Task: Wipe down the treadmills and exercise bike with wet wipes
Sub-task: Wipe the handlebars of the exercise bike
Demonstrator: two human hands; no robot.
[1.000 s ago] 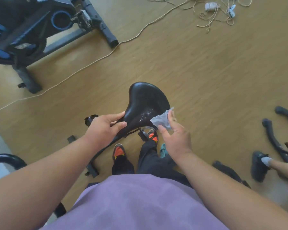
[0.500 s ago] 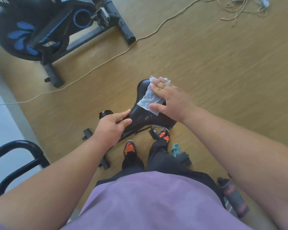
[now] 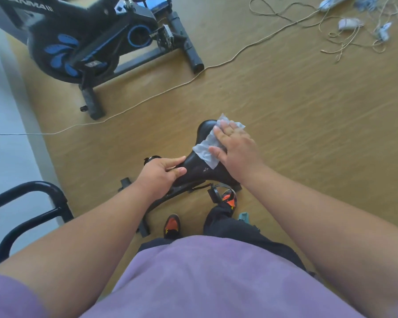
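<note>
Centrally, the right hand (image 3: 236,149) is pressing a wet wipe (image 3: 208,148) flat against the black bike saddle (image 3: 199,166), fingers extended, while the left hand (image 3: 159,174) is gripping the saddle's narrow end, thumb and fingers curled around it. Beyond, a black-and-blue exercise bike (image 3: 90,47) is standing on the wooden floor (image 3: 308,134), a cord (image 3: 147,102) trailing beside it.

a glossy black bike saddle (image 3: 199,166) sits centre, narrow end pointing far. a white wet wipe (image 3: 208,149) lies flattened across its top right side. a black-and-blue exercise bike (image 3: 83,47) stands far left on the floor.
</note>
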